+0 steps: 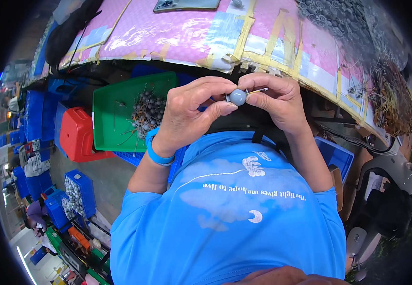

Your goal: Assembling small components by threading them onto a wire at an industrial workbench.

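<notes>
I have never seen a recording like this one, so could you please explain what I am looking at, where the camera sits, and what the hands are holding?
There is no machine here: a person works with bare hands, and one wide fisheye camera worn on the head looks down, so straight edges bend. The blue below is the person's own shirt. The left hand, with a blue wristband, and the right hand together pinch a small grey round part with thin metal leads. Below to the left, a green tray holds a heap of similar grey parts, beside a red stool. Ahead lies a pink taped work surface with a phone on it.
</notes>
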`<state>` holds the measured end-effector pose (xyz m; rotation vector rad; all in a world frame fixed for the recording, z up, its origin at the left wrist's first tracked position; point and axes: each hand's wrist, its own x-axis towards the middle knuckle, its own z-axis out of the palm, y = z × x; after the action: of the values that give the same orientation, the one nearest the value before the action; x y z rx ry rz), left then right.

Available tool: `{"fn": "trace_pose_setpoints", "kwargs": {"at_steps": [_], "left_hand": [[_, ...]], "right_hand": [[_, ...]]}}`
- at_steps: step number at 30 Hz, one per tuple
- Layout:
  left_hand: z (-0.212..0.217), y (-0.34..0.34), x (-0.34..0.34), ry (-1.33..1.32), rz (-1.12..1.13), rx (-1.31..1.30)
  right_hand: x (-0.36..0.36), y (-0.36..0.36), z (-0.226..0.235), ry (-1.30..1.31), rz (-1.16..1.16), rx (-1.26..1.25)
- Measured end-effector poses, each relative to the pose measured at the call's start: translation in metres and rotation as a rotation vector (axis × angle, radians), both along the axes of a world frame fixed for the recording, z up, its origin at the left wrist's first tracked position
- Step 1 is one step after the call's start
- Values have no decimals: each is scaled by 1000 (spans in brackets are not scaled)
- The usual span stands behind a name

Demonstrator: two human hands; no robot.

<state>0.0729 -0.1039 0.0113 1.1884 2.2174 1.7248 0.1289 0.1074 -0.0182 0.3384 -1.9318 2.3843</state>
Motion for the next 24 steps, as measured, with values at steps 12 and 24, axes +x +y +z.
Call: {"fn": "trace_pose_setpoints", "kwargs": {"at_steps": [12,24], "left_hand": [[2,-55,-5,-219,362,-225],[-45,-112,-60,172,761,-470]], "right_hand": [[-5,-31,-3,-190,-18,118],[10,138,18,-118,-1002,603]]}}
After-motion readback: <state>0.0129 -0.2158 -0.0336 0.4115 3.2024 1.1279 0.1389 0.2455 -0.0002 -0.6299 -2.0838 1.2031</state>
